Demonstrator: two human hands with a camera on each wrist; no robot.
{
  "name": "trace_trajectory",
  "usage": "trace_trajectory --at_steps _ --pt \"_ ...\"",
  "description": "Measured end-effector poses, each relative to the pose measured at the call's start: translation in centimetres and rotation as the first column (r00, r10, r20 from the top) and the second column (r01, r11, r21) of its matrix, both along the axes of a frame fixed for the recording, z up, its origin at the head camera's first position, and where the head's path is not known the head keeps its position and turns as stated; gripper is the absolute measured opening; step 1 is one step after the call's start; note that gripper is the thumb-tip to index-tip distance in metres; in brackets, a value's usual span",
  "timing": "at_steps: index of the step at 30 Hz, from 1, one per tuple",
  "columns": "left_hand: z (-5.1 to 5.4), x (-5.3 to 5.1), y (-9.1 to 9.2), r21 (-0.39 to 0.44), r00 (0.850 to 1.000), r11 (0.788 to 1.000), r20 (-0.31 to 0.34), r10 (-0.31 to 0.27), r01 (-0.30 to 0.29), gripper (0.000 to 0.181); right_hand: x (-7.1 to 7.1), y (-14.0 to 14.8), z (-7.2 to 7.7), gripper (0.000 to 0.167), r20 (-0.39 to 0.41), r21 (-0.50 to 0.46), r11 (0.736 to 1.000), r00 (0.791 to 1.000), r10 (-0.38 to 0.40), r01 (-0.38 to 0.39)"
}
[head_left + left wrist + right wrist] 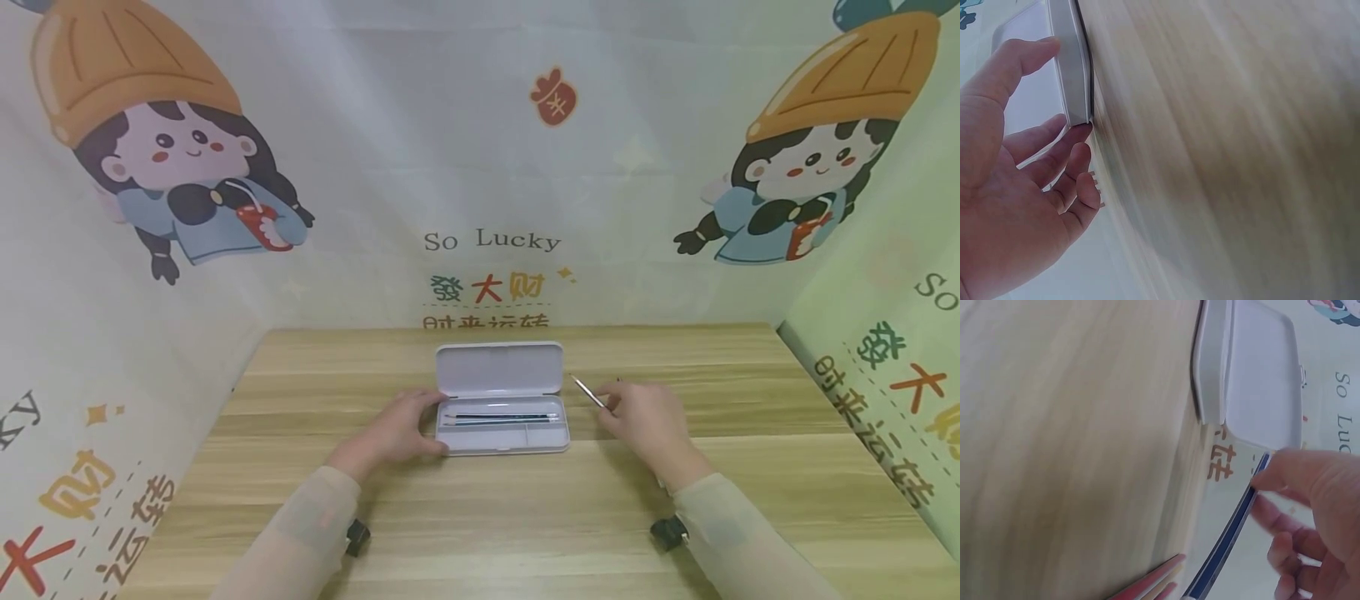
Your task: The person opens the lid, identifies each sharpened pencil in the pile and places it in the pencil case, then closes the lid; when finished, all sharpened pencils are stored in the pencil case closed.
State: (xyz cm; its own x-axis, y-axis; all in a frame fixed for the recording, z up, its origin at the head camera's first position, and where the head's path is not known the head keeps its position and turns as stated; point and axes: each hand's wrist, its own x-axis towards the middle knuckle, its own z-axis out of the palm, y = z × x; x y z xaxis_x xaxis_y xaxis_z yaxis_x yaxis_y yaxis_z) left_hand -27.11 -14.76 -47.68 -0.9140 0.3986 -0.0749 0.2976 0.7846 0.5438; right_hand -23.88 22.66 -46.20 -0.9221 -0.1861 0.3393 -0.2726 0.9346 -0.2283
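Note:
An open white pencil case (472,439) lies on the table with its hinged lid (498,369) raised at the back. Several slim pencils (498,418) lie side by side in its long rear compartment. My left hand (393,429) holds the case's left end, thumb at the front corner and fingers at the rear; the left wrist view shows the thumb on the rim of the case (1072,69). To the right of the case, my right hand (648,425) pinches a dark blue and silver striped pencil (1229,534), tilted and raised off the table.
Red and yellowish pencils (1150,581) lie on the table near the right hand; in the head view that hand and arm cover them. The wood-grain table (510,525) meets a printed cloth backdrop (360,275) at its back and sides.

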Motion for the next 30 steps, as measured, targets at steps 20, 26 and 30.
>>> trace_trajectory --at_steps 20,26,30 --pt "-0.1 0.0 -0.1 0.0 1.0 1.0 -0.005 -0.007 0.007 0.086 -2.9 -5.6 0.8 0.02 -0.004 0.114 0.906 0.911 0.412 -0.409" --pt "0.1 0.1 0.0 -0.004 1.0 1.0 -0.01 -0.013 0.013 0.086 -3.8 -7.7 0.9 0.021 0.02 0.173 0.883 0.898 0.439 -0.436" --pt "0.1 0.2 -0.1 -0.007 1.0 1.0 -0.019 -0.023 0.023 0.085 -4.3 -9.0 0.7 0.022 0.047 0.191 0.874 0.893 0.447 -0.447"
